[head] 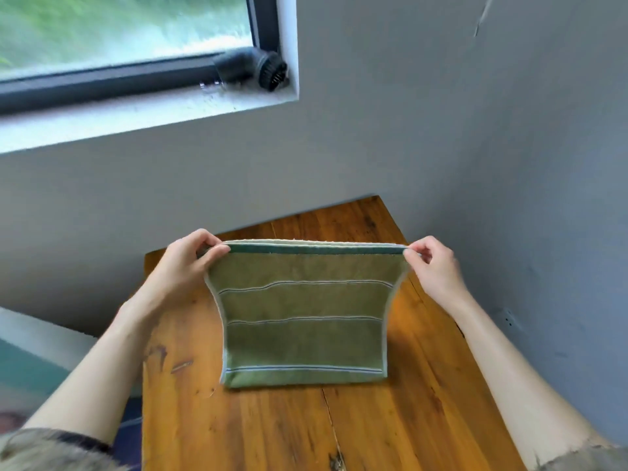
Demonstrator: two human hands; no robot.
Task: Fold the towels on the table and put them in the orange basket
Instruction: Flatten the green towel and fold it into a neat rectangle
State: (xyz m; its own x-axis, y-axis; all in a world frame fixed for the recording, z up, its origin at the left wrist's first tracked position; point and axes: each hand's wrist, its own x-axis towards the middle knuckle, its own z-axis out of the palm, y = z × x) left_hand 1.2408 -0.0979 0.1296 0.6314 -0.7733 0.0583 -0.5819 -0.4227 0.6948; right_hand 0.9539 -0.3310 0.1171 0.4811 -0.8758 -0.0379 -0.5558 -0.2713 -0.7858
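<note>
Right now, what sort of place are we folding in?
Probably a plain room in a home: a wooden table set in the corner of grey walls, a window onto greenery, a green striped towel.

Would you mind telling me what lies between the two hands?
In the head view, the green towel's top edge stretches between the left hand and right hand.

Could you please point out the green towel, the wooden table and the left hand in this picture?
green towel (304,338): head view, middle of its striped front face.
wooden table (424,385): head view, bare top right of the towel.
left hand (190,258): head view, back of the hand.
</note>
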